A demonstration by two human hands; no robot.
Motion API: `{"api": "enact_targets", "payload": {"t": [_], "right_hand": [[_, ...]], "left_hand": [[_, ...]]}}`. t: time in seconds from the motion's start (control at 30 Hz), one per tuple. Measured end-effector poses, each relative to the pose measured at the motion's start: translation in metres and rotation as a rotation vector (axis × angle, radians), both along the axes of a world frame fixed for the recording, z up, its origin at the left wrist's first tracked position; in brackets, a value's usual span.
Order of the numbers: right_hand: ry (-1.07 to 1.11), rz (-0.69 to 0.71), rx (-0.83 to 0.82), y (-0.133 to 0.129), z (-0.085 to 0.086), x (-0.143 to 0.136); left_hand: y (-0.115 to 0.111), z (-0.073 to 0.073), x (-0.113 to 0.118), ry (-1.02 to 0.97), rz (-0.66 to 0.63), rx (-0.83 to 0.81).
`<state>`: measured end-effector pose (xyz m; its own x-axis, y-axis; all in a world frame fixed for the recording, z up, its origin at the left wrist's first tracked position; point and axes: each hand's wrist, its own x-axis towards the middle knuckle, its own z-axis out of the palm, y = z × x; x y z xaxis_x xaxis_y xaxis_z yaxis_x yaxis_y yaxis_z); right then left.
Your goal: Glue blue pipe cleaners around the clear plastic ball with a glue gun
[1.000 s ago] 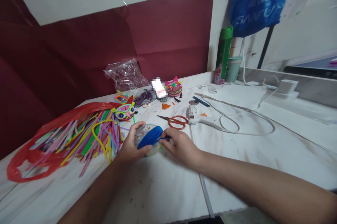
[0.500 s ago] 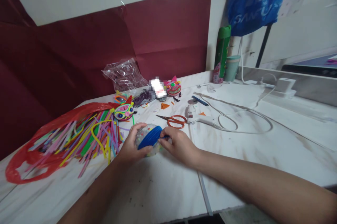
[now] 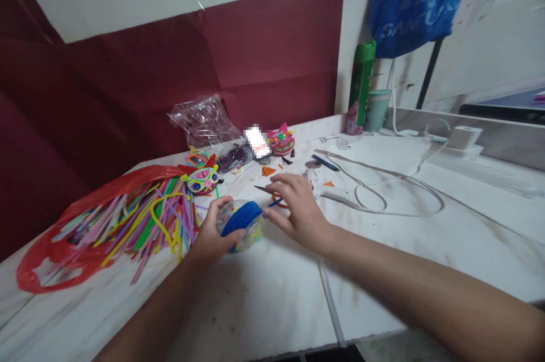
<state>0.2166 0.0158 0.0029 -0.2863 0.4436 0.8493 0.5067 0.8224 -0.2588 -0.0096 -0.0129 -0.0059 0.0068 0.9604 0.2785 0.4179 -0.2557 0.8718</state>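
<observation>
A round clear piece with coloured dots (image 3: 253, 234) has rows of blue strip (image 3: 242, 219) across its face. My left hand (image 3: 217, 231) grips it from the left, thumb on the blue rows. At its right edge is my right hand (image 3: 293, 206), thumb and forefinger at a loose blue end (image 3: 276, 202) that sticks out from the rows. Whether those fingers pinch the end is hard to make out. Behind the right hand lie orange-handled scissors (image 3: 264, 188), partly covered, and a white glue gun (image 3: 336, 198), also partly hidden.
Colourful pipe cleaners (image 3: 145, 220) spill from a red bag (image 3: 32, 271) at the left, beside a decorated mask (image 3: 202, 179). A phone (image 3: 258, 142) and a pink mask (image 3: 283, 140) stand behind. A cable (image 3: 409, 214), green can (image 3: 361, 87) and cup (image 3: 377, 109) are right.
My right hand has risen and moved slightly right, its fingers spread wider, now covering part of the scissors and glue gun. More of the blue end shows. My left hand stays on the round piece.
</observation>
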Motion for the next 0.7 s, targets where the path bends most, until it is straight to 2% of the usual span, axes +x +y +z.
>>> {"api": "enact_targets", "payload": {"t": [0.13,0.27,0.43,0.53,0.6,0.7], "right_hand": [[0.137,-0.088,0.091,0.017,0.011,0.016],[0.151,-0.142,0.015,0.039,0.01,0.029],[0.173,-0.171,-0.072,0.052,0.004,0.036],[0.168,-0.203,-0.069,0.051,0.01,0.04],[0.106,-0.284,-0.127,0.052,0.019,0.045],[-0.097,-0.45,-0.333,0.059,0.032,0.055]], "left_hand": [[0.004,-0.004,-0.003,-0.335,-0.016,-0.036],[0.004,-0.002,-0.004,-0.577,-0.079,-0.099],[0.006,-0.004,-0.006,-0.684,-0.101,-0.121],[0.011,-0.009,-0.01,-0.703,-0.071,-0.115],[0.014,-0.011,-0.011,-0.687,-0.024,-0.102],[0.019,-0.011,-0.012,-0.642,0.055,-0.117]]}}
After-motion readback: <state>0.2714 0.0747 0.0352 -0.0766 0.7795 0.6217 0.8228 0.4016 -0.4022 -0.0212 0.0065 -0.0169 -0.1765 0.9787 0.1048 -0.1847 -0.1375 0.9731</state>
